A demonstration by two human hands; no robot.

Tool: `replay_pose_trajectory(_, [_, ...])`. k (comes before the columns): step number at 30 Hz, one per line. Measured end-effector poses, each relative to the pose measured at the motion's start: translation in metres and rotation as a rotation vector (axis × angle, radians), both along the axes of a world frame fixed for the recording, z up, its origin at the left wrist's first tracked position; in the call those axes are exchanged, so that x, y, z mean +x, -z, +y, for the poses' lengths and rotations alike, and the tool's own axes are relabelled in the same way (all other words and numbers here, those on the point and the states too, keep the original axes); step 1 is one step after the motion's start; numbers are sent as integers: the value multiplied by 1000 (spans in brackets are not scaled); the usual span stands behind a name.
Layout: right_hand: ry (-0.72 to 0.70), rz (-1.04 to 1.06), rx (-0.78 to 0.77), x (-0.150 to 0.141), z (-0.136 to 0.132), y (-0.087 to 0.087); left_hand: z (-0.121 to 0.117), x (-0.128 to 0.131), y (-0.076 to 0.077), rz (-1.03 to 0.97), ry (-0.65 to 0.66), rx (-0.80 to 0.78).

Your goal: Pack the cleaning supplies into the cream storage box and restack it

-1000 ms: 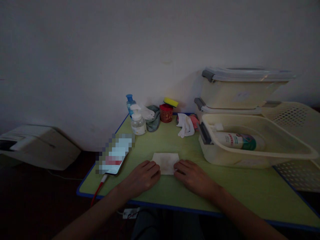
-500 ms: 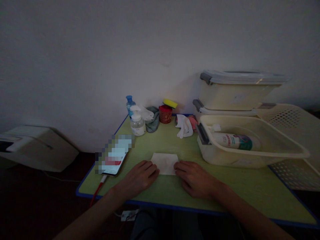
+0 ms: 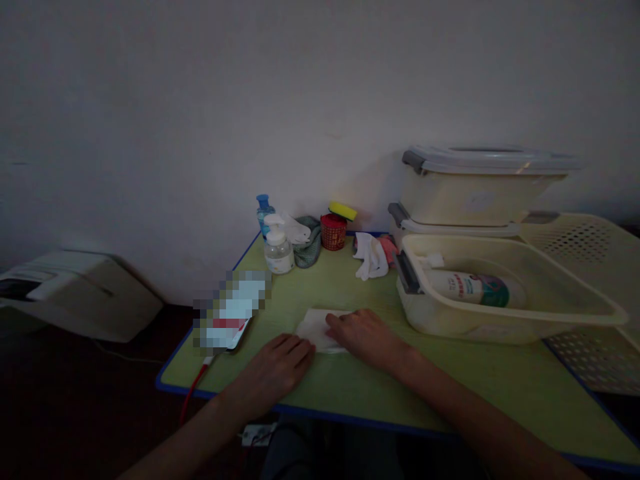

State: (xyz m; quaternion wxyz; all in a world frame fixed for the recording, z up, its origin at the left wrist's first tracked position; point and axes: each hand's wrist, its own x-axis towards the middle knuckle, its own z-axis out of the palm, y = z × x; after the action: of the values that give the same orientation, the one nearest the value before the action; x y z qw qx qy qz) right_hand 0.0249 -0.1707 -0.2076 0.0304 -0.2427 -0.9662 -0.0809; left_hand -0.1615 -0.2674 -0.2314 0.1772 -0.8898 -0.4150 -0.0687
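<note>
A folded white tissue (image 3: 317, 328) lies on the green tabletop in front of me. My left hand (image 3: 280, 363) rests at its lower left corner, fingers curled together with the tips at the edge. Over the tissue's right part lies my right hand (image 3: 363, 333), its fingers bent and pinching at the paper; the thumb is mostly hidden. The right side of the tissue is covered by that hand.
Left of my hands lies a phone (image 3: 235, 310) on a red cable. Behind stand a pump bottle (image 3: 279, 257), a blue bottle (image 3: 264, 212), a red basket (image 3: 333, 235) with a yellow sponge (image 3: 343, 211), and white cloth (image 3: 371, 257). A cream bin (image 3: 465, 327) holds a bottle at right.
My right hand has moved from the tissue's right edge up and left over it. My left hand has slid slightly down and left. The view has shifted a little.
</note>
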Motion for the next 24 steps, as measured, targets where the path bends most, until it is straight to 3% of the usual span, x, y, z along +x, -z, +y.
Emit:
replay_pose_trajectory(5, [-30, 76, 7, -2, -1, 8, -1, 2, -7, -146, -123, -98])
replay_pose_trajectory(9, [-99, 143, 71, -3, -1, 13, 20, 18, -22, -422, -244, -117])
replay_pose_trajectory(12, [-91, 177, 96, -4, 0, 18, 40, 31, -27, -581, -217, -211])
replay_pose_trajectory(15, [-55, 228, 130, -4, -1, 23, 51, 38, -16, -616, -186, -282])
replay_pose_trajectory(20, [15, 279, 128, -6, -6, 28, 49, 35, 17, -592, -257, -335])
replay_pose_trajectory(24, [1, 279, 117, -5, -8, 38, 44, 30, 27, -481, -288, -304])
